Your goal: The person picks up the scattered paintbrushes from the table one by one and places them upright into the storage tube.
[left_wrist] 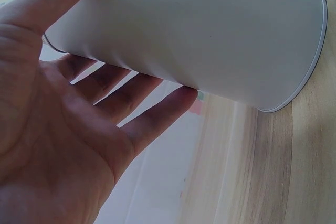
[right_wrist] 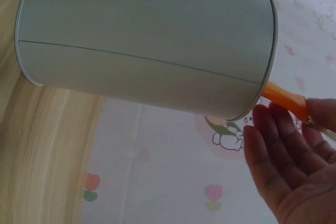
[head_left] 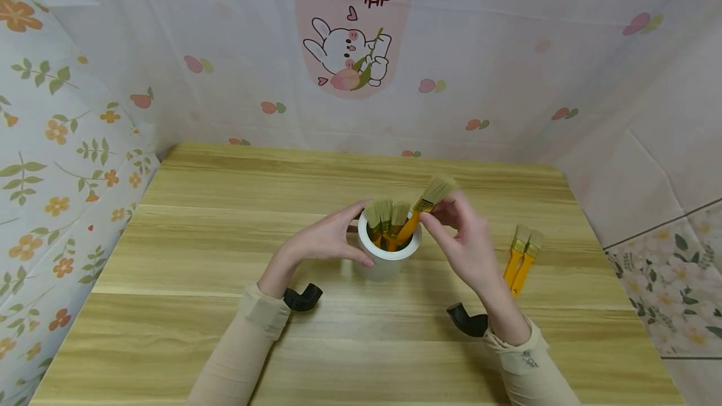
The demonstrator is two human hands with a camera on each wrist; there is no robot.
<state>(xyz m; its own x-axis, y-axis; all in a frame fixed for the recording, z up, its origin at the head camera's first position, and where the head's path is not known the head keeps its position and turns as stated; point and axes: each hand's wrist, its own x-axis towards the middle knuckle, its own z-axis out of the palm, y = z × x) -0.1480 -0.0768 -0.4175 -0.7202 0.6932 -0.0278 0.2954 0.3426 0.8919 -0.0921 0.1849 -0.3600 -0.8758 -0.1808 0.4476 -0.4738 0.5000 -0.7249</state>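
"What's in the 1 white cup (head_left: pixel 380 270) on the table (head_left: pixel 169 324)?"
"3 brushes (head_left: pixel 386 213), hair up, and the handle of 1 tilted brush (head_left: pixel 408 229). The right hand (head_left: pixel 467 244) pinches that 1."
"And the left hand (head_left: pixel 321 238)?"
"It grips the cup's side."
"More brushes?"
"2 brushes (head_left: pixel 523 268) lie side by side, off to the right."

Table (head_left: pixel 169 255): open wood to the left of the left hand (head_left: pixel 321 237) and along the back edge; narrower lane between the forearms, two black bent pieces (head_left: pixel 304 297) jutting in. Obstructions: pot (head_left: pixel 383 268), left side blocked by that hand, mouth crowded by brushes (head_left: pixel 386 215), its right side overhung by the right hand (head_left: pixel 470 237); two flat brushes (head_left: pixel 518 243) farther right.
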